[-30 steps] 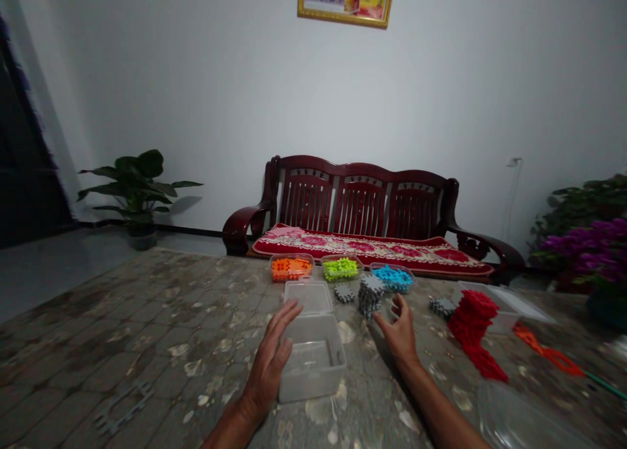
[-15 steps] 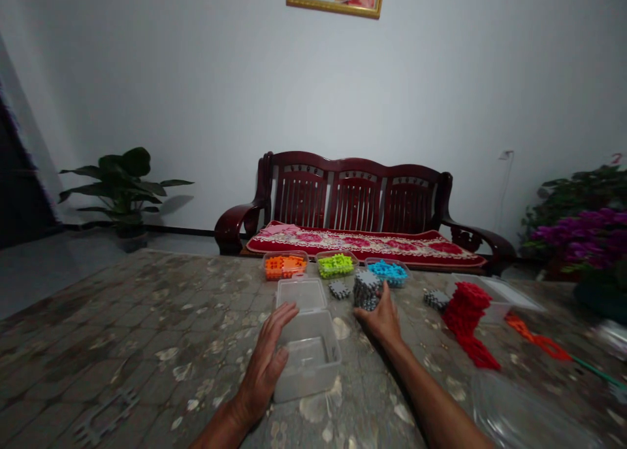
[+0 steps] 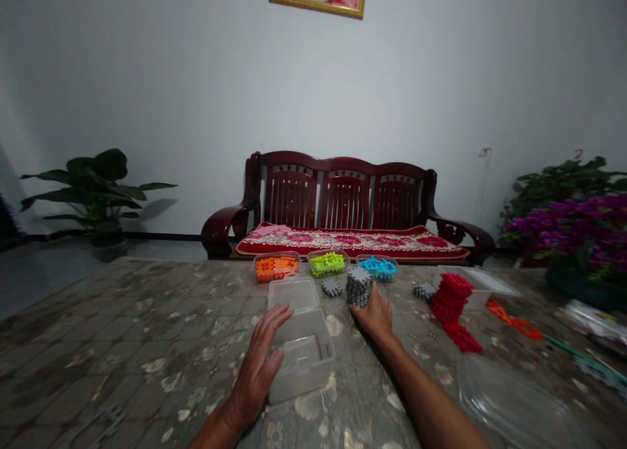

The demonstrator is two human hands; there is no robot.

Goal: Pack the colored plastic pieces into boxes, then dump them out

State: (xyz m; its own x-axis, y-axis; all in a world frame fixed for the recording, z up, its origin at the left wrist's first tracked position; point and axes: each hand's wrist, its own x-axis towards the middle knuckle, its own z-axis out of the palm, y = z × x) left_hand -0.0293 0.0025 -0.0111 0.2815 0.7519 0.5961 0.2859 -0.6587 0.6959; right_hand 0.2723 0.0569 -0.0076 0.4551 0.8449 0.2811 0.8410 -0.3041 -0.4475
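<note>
My left hand [image 3: 259, 367] is open beside a clear plastic box [image 3: 306, 380], its fingers stretched along the left rim. I cannot tell whether they press on it. The box's lid [image 3: 292, 295] is flipped back, flat on the table, and no pieces show inside. My right hand [image 3: 376, 315] has its thumb and fingers around the lower part of a stack of grey interlocking tiles [image 3: 359, 284], which stands upright on the table. Just left of that stack lies a smaller pile of grey tiles [image 3: 332, 287].
Boxes of orange [image 3: 277, 268], green [image 3: 327, 263] and blue pieces [image 3: 377, 268] line the far edge. To the right are a red tile stack [image 3: 450, 299], more grey tiles [image 3: 424, 291], an open box [image 3: 477, 299], orange pieces [image 3: 524, 327] and a clear lid [image 3: 514, 397].
The view has turned slightly to the right, so everything appears shifted left. Both hands keep nearly the same places, by the clear box and around the grey stack.
</note>
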